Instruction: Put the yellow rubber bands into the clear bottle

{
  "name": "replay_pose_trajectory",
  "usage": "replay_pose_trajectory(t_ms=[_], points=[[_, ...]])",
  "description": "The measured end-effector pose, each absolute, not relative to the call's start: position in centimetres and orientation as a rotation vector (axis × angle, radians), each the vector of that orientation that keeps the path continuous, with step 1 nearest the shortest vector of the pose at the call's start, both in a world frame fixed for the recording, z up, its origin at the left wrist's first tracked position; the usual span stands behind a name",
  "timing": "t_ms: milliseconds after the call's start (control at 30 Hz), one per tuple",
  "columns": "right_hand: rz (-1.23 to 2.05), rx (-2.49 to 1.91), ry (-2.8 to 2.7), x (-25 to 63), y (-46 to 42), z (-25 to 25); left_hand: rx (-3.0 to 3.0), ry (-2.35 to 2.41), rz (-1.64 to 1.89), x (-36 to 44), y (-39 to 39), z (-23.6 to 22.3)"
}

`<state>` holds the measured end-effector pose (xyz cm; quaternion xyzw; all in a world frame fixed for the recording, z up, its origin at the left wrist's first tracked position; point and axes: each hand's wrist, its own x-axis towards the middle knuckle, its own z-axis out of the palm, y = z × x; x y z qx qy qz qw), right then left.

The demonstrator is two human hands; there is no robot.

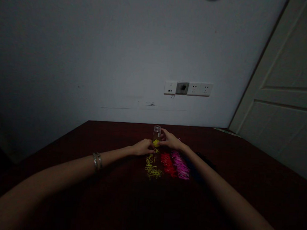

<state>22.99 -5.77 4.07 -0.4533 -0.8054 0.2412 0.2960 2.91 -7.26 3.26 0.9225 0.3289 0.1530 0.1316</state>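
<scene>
A clear glass jar (157, 130) stands upright and uncapped near the back of the dark red table, with yellow bands in its lower part. My right hand (169, 141) is closed around the jar's right side. Just left of the jar, my left hand (143, 147) has its fingers drawn together, with a few yellow bands at the fingertips. In front of both hands lies a loose pile of yellow rubber bands (153, 171). Beside it are a pile of red bands (168, 164) and a pile of pink bands (181, 166). Dim light blurs the fine detail.
Something dark (205, 158) lies beyond my right forearm, partly hidden by it. The table (107, 188) meets a pale wall (120, 57) with a row of sockets (199, 89). A white panelled door (287, 92) is at the right.
</scene>
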Motion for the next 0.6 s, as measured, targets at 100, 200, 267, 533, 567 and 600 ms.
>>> replay_pose_trajectory(t_ms=[100,200,267,533,567,600], points=[[0.458,-1.394,-2.288,24.1,-6.4,5.1,2.754,0.908,0.479,2.2,-7.2,3.6],[0.271,-1.482,-2.525,24.6,-7.9,6.3,2.786,0.943,0.591,1.0,-6.3,4.1],[0.189,-1.446,-2.657,24.3,-9.0,6.8,2.775,1.032,0.672,0.0,-5.2,4.2],[-0.097,-1.394,-2.832,21.5,-11.5,5.3,2.528,1.417,0.799,-2.0,-1.2,2.4],[-0.133,-1.396,-2.829,21.2,-11.5,5.3,2.489,1.438,0.815,-1.9,-1.0,2.1],[-0.154,-1.393,-2.828,21.0,-11.6,5.3,2.454,1.455,0.838,-1.8,-0.8,1.9]])
